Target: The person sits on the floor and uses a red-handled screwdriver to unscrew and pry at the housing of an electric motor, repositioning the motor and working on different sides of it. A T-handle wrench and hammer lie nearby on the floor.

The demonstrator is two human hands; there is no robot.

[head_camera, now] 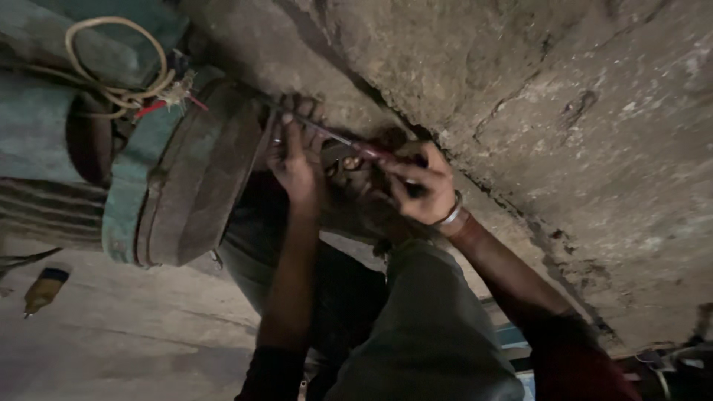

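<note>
My left hand (295,160) reaches up against the round rusty end plate (197,178) of a green electric motor (44,134), fingers wrapped around the thin metal shaft of a screwdriver (338,139). My right hand (422,186), with a metal bangle on the wrist, grips the screwdriver's dark red handle. A small brass-coloured fitting (349,162) sits between the two hands, in shadow. My knee in grey trousers (427,319) rises below the hands.
A rough, stained concrete wall (564,111) fills the right and top. Cream and red wires (126,93) loop on top of the motor. A yellow-handled tool (43,289) lies on the concrete floor (134,327) at the lower left.
</note>
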